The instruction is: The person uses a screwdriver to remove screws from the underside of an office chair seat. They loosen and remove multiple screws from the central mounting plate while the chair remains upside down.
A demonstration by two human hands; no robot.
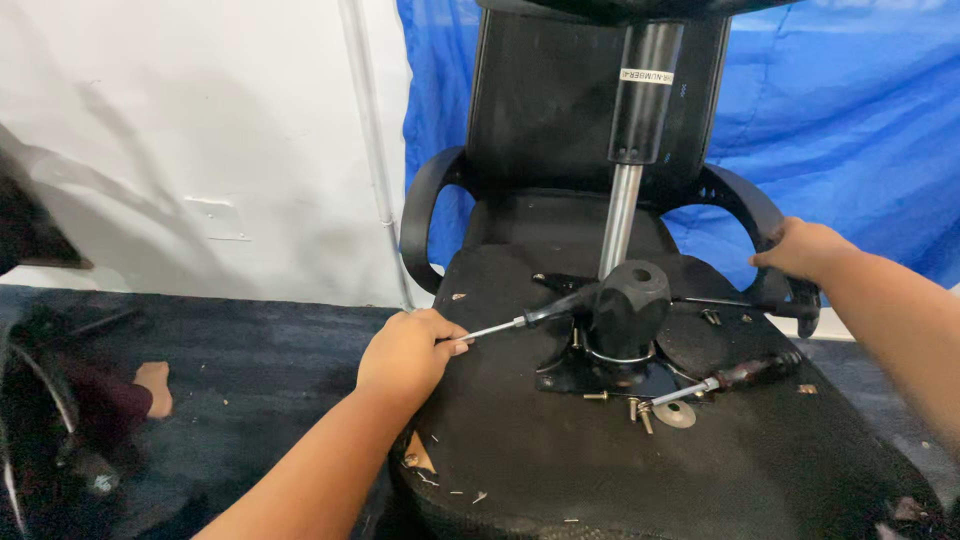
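Under the upturned black office chair seat (600, 440), the left hand (405, 352) is clamping a slim black-handled screwdriver (530, 318) at nine o'clock of the mechanism; the right hand (800, 250) is gripping the curved black armrest (745, 205). Loose screws (640, 408) could roll off if the seat tips.

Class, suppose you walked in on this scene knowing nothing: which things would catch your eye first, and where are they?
First, the upturned black office chair at centre, its shiny metal gas-lift column rising from the black seat mechanism. Next, the left hand gripping a black-handled tool with a thin steel shaft beside that mechanism, while the right hand holds the curved black armrest. Loose screws and a washer lie on the seat underside.
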